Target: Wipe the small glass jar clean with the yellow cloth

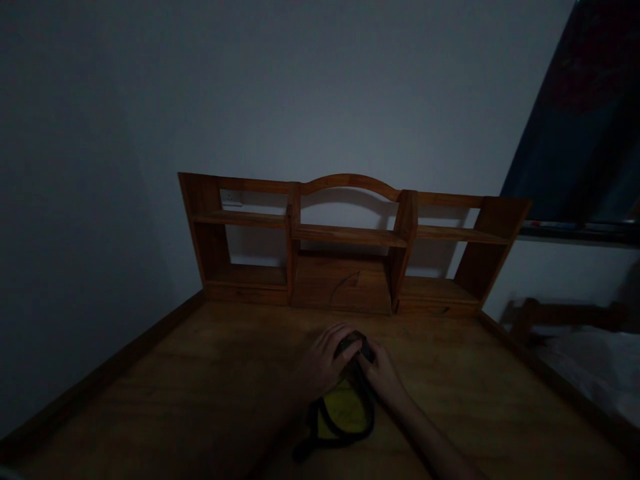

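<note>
On the wooden desk [190, 387], in front of the shelf unit [345, 233], the left hand [325, 360] is curled over a small dark object [356, 347], which is gripped from its other side by the right hand [384, 373]. The object is held at the far end of a yellow pouch [345, 413] lying flat between the wrists; whether the two are joined cannot be told. The handling is judged to be midway, with nothing yet set down.

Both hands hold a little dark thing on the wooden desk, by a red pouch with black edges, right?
Not quite: the head view shows the flat black-edged pouch is yellow, not red. The left hand and right hand do hold the small dark thing on the brown wooden desk.
</note>
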`<act>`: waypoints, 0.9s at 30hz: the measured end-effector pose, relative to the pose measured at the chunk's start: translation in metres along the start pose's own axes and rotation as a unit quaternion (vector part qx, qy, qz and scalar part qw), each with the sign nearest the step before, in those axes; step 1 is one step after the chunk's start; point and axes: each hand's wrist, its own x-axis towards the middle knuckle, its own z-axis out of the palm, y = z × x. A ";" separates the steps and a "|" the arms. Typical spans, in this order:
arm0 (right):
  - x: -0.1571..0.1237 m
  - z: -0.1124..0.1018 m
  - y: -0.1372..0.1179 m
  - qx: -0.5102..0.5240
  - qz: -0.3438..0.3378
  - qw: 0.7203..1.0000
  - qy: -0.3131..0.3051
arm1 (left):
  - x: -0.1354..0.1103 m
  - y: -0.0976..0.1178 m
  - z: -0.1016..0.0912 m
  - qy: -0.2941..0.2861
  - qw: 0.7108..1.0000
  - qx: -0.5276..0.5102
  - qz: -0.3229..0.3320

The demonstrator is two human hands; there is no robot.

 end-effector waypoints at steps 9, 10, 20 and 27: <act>0.000 -0.007 0.006 -0.140 -0.048 0.989 0.024 | 0.000 0.001 0.003 0.002 0.998 -0.032 -0.045; 0.000 -0.008 0.007 -0.163 -0.054 0.985 0.026 | 0.000 0.002 0.002 0.002 0.998 -0.034 -0.051; -0.004 -0.003 0.002 -0.161 -0.080 0.983 0.038 | 0.002 0.008 -0.005 -0.003 0.998 -0.032 -0.062; -0.002 0.003 0.001 -0.068 -0.030 0.996 0.052 | 0.000 0.002 -0.003 -0.021 0.997 -0.040 -0.065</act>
